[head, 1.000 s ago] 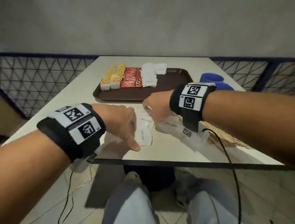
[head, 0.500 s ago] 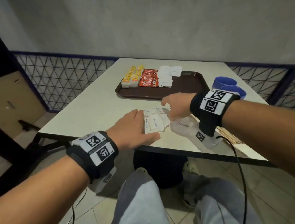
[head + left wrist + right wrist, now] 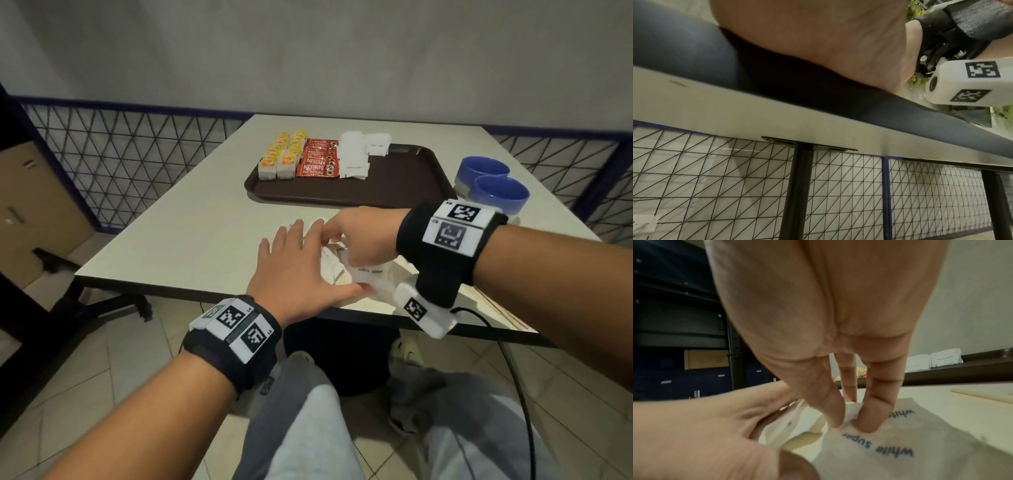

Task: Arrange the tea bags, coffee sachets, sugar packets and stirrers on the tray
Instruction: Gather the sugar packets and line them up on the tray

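Observation:
Loose white sugar packets (image 3: 371,274) lie in a pile near the table's front edge. My left hand (image 3: 308,267) lies flat on the pile's left side with its fingers stretched out. My right hand (image 3: 342,236) comes from the right; in the right wrist view its thumb and a fingertip pinch a sugar packet (image 3: 869,444) at the top of the pile. Further back, the brown tray (image 3: 404,192) holds rows of yellow tea bags (image 3: 281,157), red coffee sachets (image 3: 317,162) and sugar packets (image 3: 354,154). A pale wooden stirrer (image 3: 982,395) lies to the right.
Two blue bowls (image 3: 493,185) stand at the tray's right, behind my right wrist. A wire mesh fence (image 3: 137,164) runs around the table. The left wrist view shows only my palm (image 3: 818,40), the table's edge and its black leg (image 3: 795,194).
My left hand has turned from thumb-down beside the packets to flat with fingers stretched over the pile. My right hand stays on the packets. The head view has shifted.

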{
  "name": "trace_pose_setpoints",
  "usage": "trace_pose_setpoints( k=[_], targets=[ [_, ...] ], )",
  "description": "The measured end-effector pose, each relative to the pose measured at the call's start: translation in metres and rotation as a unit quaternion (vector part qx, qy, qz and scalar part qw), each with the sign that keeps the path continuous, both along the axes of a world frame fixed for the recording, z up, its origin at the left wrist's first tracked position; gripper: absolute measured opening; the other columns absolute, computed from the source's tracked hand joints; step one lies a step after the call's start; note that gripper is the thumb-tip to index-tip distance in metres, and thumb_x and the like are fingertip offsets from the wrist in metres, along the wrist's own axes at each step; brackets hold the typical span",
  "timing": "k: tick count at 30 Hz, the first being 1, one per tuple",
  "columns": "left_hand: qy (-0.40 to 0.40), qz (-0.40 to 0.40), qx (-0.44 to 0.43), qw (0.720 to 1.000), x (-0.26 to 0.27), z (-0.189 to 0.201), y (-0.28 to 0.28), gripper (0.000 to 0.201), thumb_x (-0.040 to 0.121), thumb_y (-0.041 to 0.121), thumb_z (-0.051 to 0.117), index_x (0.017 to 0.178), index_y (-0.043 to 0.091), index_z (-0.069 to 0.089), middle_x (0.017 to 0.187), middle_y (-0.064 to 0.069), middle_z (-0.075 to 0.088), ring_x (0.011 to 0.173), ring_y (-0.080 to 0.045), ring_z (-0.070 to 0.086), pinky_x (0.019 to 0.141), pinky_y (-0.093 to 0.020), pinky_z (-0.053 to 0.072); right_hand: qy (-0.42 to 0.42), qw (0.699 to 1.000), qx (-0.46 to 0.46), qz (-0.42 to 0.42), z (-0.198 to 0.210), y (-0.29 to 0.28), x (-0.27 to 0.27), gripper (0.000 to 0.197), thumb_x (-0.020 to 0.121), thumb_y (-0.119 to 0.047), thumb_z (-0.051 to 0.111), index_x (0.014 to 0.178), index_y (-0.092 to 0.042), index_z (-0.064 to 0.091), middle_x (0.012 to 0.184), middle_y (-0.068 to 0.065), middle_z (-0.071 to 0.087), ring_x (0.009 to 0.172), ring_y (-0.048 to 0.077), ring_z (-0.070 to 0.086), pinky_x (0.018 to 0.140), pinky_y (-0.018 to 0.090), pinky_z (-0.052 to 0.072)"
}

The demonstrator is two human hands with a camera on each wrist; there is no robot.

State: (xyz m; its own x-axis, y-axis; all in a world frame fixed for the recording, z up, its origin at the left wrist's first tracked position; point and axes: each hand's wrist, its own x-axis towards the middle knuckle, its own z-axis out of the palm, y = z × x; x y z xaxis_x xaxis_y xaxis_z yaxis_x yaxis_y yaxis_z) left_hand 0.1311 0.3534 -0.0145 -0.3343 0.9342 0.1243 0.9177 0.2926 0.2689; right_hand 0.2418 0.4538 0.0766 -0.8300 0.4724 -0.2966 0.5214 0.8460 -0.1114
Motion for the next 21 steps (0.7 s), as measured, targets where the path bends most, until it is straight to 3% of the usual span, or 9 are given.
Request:
trace_pose_setpoints(
  k=[3, 6, 10, 13, 17, 21],
  targets=[
    [-0.009, 0.008, -0.010, 1.000, 0.002, 0.001, -0.001, 0.131, 0.053, 0.109, 0.034, 0.161, 0.036, 0.017, 0.169, -0.006, 0.022, 0.157, -0.032, 0.014, 0.124, -0.063, 0.013, 0.053, 0.997, -0.045, -0.027, 0.017, 0.007, 0.012, 0.055, 0.092, -0.001, 0.061, 0.141, -0.026, 0.056, 0.133, -0.006, 0.061, 0.110, 0.012, 0.061, 0.096, 0.032, 0.054],
    [-0.011, 0.012, -0.027, 0.999, 0.006, 0.003, 0.001, 0.129, 0.055, 0.110, 0.034, 0.162, 0.042, 0.008, 0.173, -0.004, 0.007, 0.160, -0.034, -0.001, 0.125, -0.065, 0.005, 0.106, 0.992, -0.034, -0.054, 0.035, 0.015, 0.038, 0.052, 0.092, 0.000, 0.061, 0.137, -0.026, 0.059, 0.121, -0.009, 0.064, 0.099, 0.005, 0.061, 0.090, 0.025, 0.055],
    [-0.010, 0.001, -0.058, 0.998, 0.013, 0.005, 0.005, 0.120, 0.056, 0.111, 0.029, 0.159, 0.053, 0.009, 0.175, 0.001, -0.002, 0.159, -0.036, -0.009, 0.121, -0.070, -0.002, 0.023, 0.996, 0.005, -0.084, 0.032, 0.021, 0.088, 0.036, 0.094, -0.023, 0.070, 0.127, -0.032, 0.062, 0.098, -0.012, 0.067, 0.088, 0.008, 0.065, 0.083, 0.028, 0.058],
    [0.000, -0.001, -0.062, 0.998, 0.017, 0.006, 0.008, 0.113, 0.060, 0.109, 0.027, 0.155, 0.049, 0.025, 0.173, 0.002, 0.011, 0.159, -0.037, -0.002, 0.120, -0.072, 0.000, -0.049, 0.993, -0.001, -0.104, 0.014, 0.022, 0.116, 0.037, 0.092, -0.037, 0.071, 0.128, -0.034, 0.062, 0.096, -0.014, 0.067, 0.087, 0.009, 0.065, 0.085, 0.029, 0.058],
    [0.001, 0.008, -0.015, 1.000, 0.019, 0.006, 0.010, 0.092, 0.067, 0.100, 0.037, 0.134, 0.039, 0.045, 0.153, 0.005, 0.038, 0.151, -0.030, 0.023, 0.118, -0.069, 0.017, -0.033, 0.994, 0.025, -0.104, -0.004, 0.023, 0.124, 0.033, 0.091, -0.033, 0.072, 0.123, -0.029, 0.065, 0.096, -0.017, 0.061, 0.086, 0.005, 0.059, 0.084, 0.024, 0.055],
    [-0.018, 0.008, 0.036, 0.999, 0.021, 0.005, 0.008, 0.067, 0.074, 0.087, 0.047, 0.114, 0.034, 0.047, 0.127, 0.008, 0.045, 0.128, -0.019, 0.043, 0.116, -0.060, 0.028, -0.032, 0.994, 0.048, -0.088, -0.009, 0.025, 0.108, 0.027, 0.091, -0.035, 0.073, 0.116, -0.026, 0.066, 0.097, -0.014, 0.061, 0.087, 0.008, 0.057, 0.085, 0.028, 0.054]
  ],
)
